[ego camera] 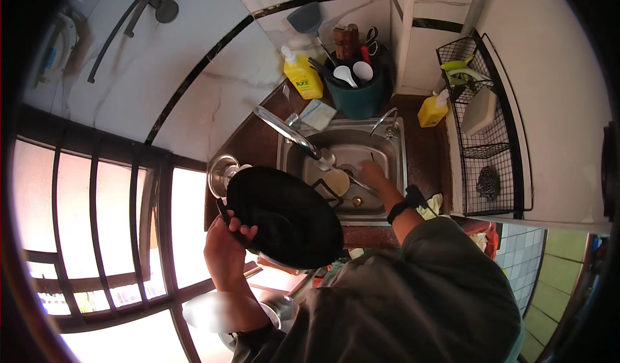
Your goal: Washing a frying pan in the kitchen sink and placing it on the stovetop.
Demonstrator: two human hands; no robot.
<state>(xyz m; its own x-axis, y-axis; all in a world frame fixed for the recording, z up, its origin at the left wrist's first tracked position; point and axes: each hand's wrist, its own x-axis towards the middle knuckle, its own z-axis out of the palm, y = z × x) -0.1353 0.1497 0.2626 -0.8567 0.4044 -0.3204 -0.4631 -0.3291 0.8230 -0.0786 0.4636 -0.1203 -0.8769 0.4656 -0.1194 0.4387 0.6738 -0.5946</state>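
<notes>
My left hand [227, 239] grips a black pan [286, 218] by a handle at its rim and holds it tilted beside the steel sink [400, 169]. The pan covers the sink's lower left corner. Inside the sink, my right hand [372, 174] is blurred beside the water stream, and I cannot tell whether its fingers hold anything. From the chrome faucet [290, 134], water runs down toward a round beige dish [336, 183]. A metal utensil handle [361, 185] lies between that dish and my right hand. Lower in the basin is a small brass-coloured round piece [357, 201].
Behind the sink stand a yellow detergent bottle [304, 77] and a green utensil bucket [356, 99], with a folded cloth [317, 115] before them. A metal bowl [223, 172] sits left of the pan. On the right are another yellow bottle [432, 111] and a black wire rack [484, 155].
</notes>
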